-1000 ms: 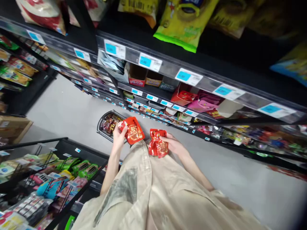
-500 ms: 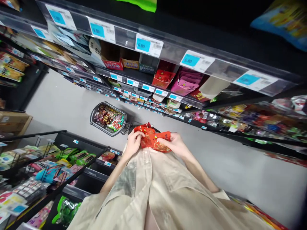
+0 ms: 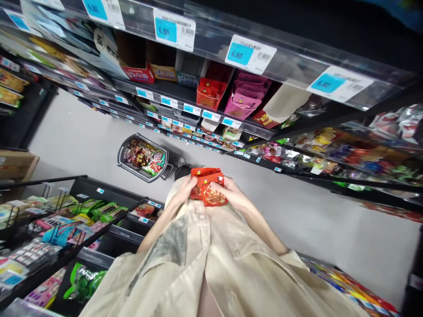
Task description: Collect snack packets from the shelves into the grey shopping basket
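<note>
Two red snack packets overlap in front of my waist. My left hand (image 3: 185, 190) grips the rear red packet (image 3: 200, 172) by its left edge. The front red packet (image 3: 215, 195), with a food picture on its face, is pinched by my right hand (image 3: 233, 193), thumb on top and fingers hidden behind. Similar red packets (image 3: 211, 92) stand in a box on the shelf ahead, beside pink packets (image 3: 246, 99).
A dark shopping basket (image 3: 124, 166) holding various packaged goods sits on the grey floor (image 3: 82, 127) to the left. A shelf edge with price tags (image 3: 250, 53) crosses the top. Another snack shelf (image 3: 109, 229) stands at lower left, and a cardboard box (image 3: 16, 171) lies beyond it.
The two packets have been squared up and lie closer together, the front one turned flatter with its face showing. The view has shifted slightly, so the shelf tags sit higher and further left.
</note>
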### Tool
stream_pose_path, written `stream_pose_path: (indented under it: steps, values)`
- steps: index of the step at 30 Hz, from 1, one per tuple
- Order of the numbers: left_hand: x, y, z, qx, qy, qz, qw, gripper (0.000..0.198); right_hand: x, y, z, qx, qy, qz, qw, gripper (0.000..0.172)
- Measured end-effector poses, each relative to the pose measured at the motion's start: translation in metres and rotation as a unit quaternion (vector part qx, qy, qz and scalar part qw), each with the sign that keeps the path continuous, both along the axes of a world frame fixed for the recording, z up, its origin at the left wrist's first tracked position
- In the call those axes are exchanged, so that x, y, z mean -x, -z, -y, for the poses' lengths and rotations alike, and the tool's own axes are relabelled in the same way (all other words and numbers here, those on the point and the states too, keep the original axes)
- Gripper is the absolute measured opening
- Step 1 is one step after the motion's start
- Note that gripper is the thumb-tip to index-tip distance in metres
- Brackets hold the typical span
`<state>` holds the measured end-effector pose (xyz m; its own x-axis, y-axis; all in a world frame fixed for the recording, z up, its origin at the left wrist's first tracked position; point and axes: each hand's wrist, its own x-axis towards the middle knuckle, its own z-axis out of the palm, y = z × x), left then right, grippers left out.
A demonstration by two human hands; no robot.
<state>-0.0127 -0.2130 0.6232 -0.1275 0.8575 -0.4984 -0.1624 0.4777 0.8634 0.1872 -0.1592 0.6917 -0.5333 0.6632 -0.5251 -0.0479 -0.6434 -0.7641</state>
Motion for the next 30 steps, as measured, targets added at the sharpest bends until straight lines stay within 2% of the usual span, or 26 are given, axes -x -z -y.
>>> stream_pose_path:
  steps: [3,6,10,12,14,17,21,25,27,30]
  values:
    - [-0.004,-0.004,-0.012,0.035,0.001,0.012,0.999,0.054,-0.009,0.004,-0.003,0.034,0.075,-0.004,0.997,0.043]
    - [-0.004,-0.008,-0.022,0.013,-0.006,-0.019,1.0,0.049,-0.015,0.009,-0.003,0.036,0.157,0.02,0.987,0.044]
    - [-0.003,-0.012,-0.03,-0.057,-0.011,-0.076,0.995,0.047,0.002,0.028,0.0,-0.1,0.154,0.127,0.975,0.034]
    - [-0.002,-0.013,-0.034,-0.064,-0.022,-0.077,0.995,0.048,0.018,0.039,0.001,-0.144,0.168,0.17,0.96,0.038]
    - [0.0,-0.014,-0.039,-0.051,-0.024,-0.064,0.996,0.049,0.036,0.046,0.001,-0.117,0.191,0.156,0.962,0.053]
    - [0.008,-0.017,-0.048,-0.038,0.016,-0.042,0.998,0.053,0.063,0.047,-0.003,-0.025,0.207,0.078,0.975,0.072]
    - [0.021,-0.027,-0.056,-0.069,0.084,-0.069,0.992,0.06,0.082,0.038,-0.013,0.071,0.22,0.0,0.973,0.067]
    - [0.032,-0.039,-0.059,-0.131,0.133,-0.154,0.97,0.059,0.08,0.03,-0.014,0.159,0.182,-0.048,0.969,0.061]
    - [0.037,-0.044,-0.062,-0.157,0.162,-0.173,0.959,0.057,0.08,0.028,-0.012,0.158,0.175,-0.061,0.97,0.065]
    - [0.045,-0.057,-0.076,-0.211,0.217,-0.164,0.939,0.054,0.087,0.023,-0.01,0.132,0.213,-0.056,0.966,0.068]
